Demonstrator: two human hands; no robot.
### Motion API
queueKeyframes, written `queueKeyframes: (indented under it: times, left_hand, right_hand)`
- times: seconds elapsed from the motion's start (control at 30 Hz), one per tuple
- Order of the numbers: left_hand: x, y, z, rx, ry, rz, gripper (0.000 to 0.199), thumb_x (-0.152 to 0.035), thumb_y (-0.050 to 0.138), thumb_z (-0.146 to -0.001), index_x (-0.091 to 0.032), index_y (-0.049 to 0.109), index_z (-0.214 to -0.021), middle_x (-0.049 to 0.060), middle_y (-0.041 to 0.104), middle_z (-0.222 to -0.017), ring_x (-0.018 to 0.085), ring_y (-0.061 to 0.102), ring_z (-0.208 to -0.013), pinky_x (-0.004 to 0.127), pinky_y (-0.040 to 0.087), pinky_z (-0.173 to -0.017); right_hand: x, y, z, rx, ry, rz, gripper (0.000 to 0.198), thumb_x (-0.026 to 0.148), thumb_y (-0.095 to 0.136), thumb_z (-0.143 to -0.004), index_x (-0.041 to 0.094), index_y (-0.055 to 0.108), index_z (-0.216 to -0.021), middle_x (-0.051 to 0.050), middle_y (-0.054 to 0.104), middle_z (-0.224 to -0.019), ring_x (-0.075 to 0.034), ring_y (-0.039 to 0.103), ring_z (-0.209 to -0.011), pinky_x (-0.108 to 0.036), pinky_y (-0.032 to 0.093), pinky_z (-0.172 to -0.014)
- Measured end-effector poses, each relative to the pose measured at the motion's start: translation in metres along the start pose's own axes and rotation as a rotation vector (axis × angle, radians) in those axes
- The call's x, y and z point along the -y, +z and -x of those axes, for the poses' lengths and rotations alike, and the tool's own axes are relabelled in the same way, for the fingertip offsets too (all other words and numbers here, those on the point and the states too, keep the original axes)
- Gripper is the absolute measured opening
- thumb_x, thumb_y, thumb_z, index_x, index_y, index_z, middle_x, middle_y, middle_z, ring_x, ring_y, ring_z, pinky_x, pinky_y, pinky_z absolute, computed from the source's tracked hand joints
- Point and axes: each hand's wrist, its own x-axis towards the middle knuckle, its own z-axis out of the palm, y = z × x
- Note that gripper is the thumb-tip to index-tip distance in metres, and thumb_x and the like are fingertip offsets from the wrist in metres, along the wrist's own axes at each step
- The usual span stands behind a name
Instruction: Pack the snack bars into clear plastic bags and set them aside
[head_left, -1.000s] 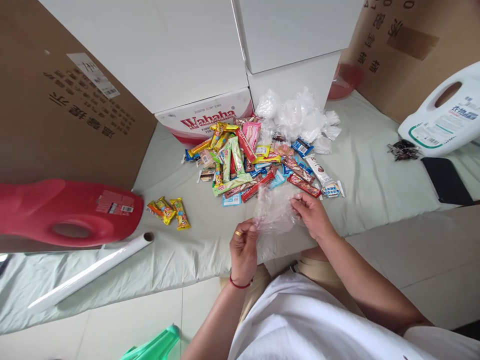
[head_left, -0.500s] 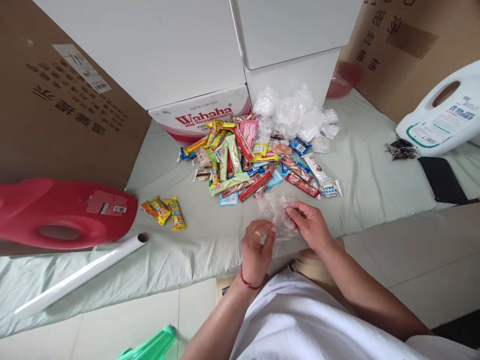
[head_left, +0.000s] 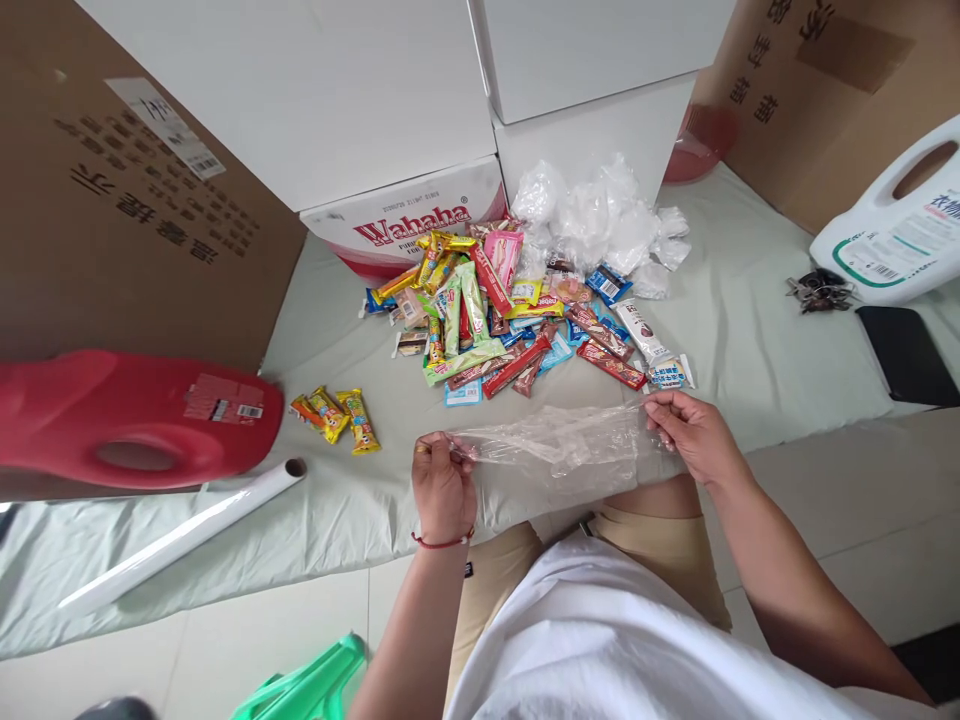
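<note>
A clear plastic bag (head_left: 559, 445) is stretched sideways between my two hands, over the front of the cloth-covered surface. My left hand (head_left: 444, 485), with a ring and a red wrist cord, pinches one end of it. At the other end, my right hand (head_left: 694, 435) grips the plastic between thumb and fingers. Just beyond the bag lies a heap of wrapped snack bars (head_left: 517, 350) in green, red, brown, yellow and blue. A few yellow snack packets (head_left: 360, 420) lie apart, left of my left hand.
Crumpled clear plastic (head_left: 600, 220) is piled behind the snacks, beside a Wahaha box (head_left: 409, 225). A red jug (head_left: 135, 425) and a white roll (head_left: 187, 535) lie left. On the right are a white bottle (head_left: 896, 235), keys (head_left: 821, 290) and a black phone (head_left: 907, 355). Below is a green plastic object (head_left: 307, 685).
My hands have moved apart, left hand to the left and right hand to the right. The bag, bunched between them before, is now pulled out wide.
</note>
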Motion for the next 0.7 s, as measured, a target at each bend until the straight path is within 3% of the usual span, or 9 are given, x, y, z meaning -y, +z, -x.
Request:
queueKeyframes:
  times: [0.13,0.2,0.27,0.37,0.47,0.57,0.7]
  left_hand:
    - [0.007,0.003,0.008,0.028,0.023,-0.001,0.034,-0.041,0.077,-0.079,-0.022,0.05,-0.085,-0.006,0.063,-0.076,0.006,0.056,-0.055,0.016,0.037,-0.048]
    - [0.008,0.006,0.011,0.047,0.054,0.007,0.034,-0.044,0.076,-0.082,-0.023,0.049,-0.085,-0.005,0.062,-0.077,0.006,0.057,-0.057,0.017,0.038,-0.049]
    - [0.008,0.009,0.013,0.066,0.068,0.026,0.035,-0.046,0.076,-0.084,-0.023,0.049,-0.085,-0.005,0.062,-0.078,0.006,0.057,-0.058,0.017,0.04,-0.051]
    - [0.006,0.012,0.014,0.104,0.019,0.077,0.038,-0.05,0.077,-0.084,-0.022,0.051,-0.085,-0.003,0.064,-0.084,0.007,0.06,-0.063,0.019,0.045,-0.055]
    - [0.008,0.006,0.021,0.1,-0.032,0.093,0.041,-0.06,0.073,-0.086,-0.023,0.055,-0.093,0.003,0.066,-0.107,0.015,0.068,-0.091,0.024,0.055,-0.067]
    - [0.016,-0.009,0.04,0.001,-0.029,-0.022,0.05,-0.063,0.076,-0.084,-0.026,0.058,-0.111,0.007,0.061,-0.127,0.023,0.061,-0.123,0.034,0.059,-0.083]
    - [0.032,-0.024,0.073,0.005,-0.042,-0.229,0.069,-0.056,0.089,-0.072,-0.026,0.057,-0.125,0.011,0.06,-0.135,0.027,0.059,-0.129,0.037,0.056,-0.093]
  right_hand:
    - [0.018,-0.002,0.015,-0.297,-0.407,0.342,0.028,0.047,0.064,-0.096,0.022,0.071,-0.106,-0.009,0.068,-0.101,-0.018,0.059,-0.074,-0.036,0.051,-0.072]
    - [0.029,0.009,0.026,-0.23,-0.579,0.391,0.023,0.042,0.059,-0.102,0.022,0.071,-0.105,-0.009,0.067,-0.101,-0.021,0.061,-0.084,-0.038,0.052,-0.08]
    - [0.034,0.028,0.036,-0.031,-0.663,0.469,0.026,0.044,0.064,-0.099,0.022,0.071,-0.112,-0.01,0.068,-0.103,-0.026,0.061,-0.097,-0.041,0.052,-0.088]
    - [0.026,0.06,0.043,0.172,-0.645,0.676,0.033,0.042,0.076,-0.092,0.02,0.073,-0.115,-0.013,0.068,-0.109,-0.031,0.057,-0.105,-0.045,0.051,-0.093]
    - [0.015,0.081,0.045,0.185,-0.59,0.745,0.009,0.026,0.065,-0.097,0.021,0.074,-0.098,-0.011,0.069,-0.098,-0.029,0.057,-0.098,-0.042,0.05,-0.087]
    - [0.016,0.088,0.048,0.118,-0.547,0.657,0.016,0.021,0.056,-0.1,0.021,0.07,-0.091,-0.009,0.069,-0.092,-0.026,0.06,-0.091,-0.038,0.048,-0.08]
    - [0.035,0.091,0.061,0.131,-0.445,0.395,0.017,0.029,0.054,-0.1,0.023,0.065,-0.088,-0.005,0.068,-0.082,-0.019,0.059,-0.072,-0.032,0.045,-0.069]
